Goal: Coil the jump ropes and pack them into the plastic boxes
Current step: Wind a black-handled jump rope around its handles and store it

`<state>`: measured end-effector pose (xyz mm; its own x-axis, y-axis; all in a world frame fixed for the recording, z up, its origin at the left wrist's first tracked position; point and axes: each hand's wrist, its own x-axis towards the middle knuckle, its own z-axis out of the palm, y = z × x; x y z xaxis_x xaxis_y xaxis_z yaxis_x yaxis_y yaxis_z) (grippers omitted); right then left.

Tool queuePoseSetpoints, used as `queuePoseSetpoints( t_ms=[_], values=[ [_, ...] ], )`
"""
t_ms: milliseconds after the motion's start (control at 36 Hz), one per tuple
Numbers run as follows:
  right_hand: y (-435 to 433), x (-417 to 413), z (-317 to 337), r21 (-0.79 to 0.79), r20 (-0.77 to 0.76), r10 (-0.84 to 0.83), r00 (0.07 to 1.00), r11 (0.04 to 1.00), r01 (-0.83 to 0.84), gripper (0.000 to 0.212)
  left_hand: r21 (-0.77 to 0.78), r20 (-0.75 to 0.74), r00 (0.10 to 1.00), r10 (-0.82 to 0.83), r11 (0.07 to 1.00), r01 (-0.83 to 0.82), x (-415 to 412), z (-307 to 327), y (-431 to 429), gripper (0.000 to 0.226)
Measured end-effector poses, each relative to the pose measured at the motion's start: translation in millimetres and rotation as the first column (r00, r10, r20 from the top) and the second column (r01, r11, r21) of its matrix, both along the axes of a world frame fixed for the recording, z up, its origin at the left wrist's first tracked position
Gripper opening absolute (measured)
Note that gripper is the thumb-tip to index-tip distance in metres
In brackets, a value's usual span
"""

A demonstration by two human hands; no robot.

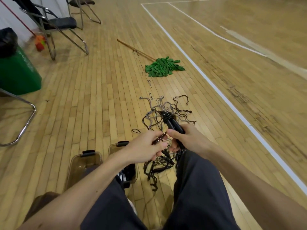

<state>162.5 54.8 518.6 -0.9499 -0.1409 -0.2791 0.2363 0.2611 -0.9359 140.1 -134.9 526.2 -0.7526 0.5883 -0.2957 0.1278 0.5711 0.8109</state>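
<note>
My right hand grips a pair of black jump rope handles that point away from me, with black cord wound round their far end. My left hand pinches a dark stretch of rope just left of the handles. A tangle of loose ropes lies on the wooden floor beyond my hands, and more tangled rope lies under them by my right knee. Two clear plastic boxes stand open on the floor at my left; the right box is partly hidden by my forearm.
A green mop with a wooden stick lies on the floor ahead. Folding chairs stand at the far left beside a green bin with a black bag. A chair leg curves at the left. A white court line runs along the right.
</note>
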Motion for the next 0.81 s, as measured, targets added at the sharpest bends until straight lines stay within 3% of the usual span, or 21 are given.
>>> queuePoseSetpoints(
  t_ms=[194,361,556,806],
  values=[
    [0.7,2.7,-9.1,0.078,0.023,0.010,1.000,0.997,-0.012,0.019,-0.252,-0.390,0.913,-0.116,0.968,0.016,0.0,9.0,-2.3,0.031],
    [6.1,3.4,-8.3,0.122,0.026,0.027,0.999,0.992,-0.030,0.025,-0.377,-0.543,0.803,-0.245,0.926,0.027,-11.2,32.6,-2.7,0.035],
    [6.1,3.7,0.6,0.195,0.084,0.102,0.991,0.974,-0.116,0.023,-0.548,-0.571,0.662,-0.486,0.826,0.134,-18.0,54.7,3.0,0.032],
    [8.5,13.5,21.1,0.220,0.257,0.317,0.913,0.901,-0.374,0.028,-0.465,-0.517,0.704,-0.487,0.850,0.247,-26.3,77.8,12.0,0.020]
  ],
)
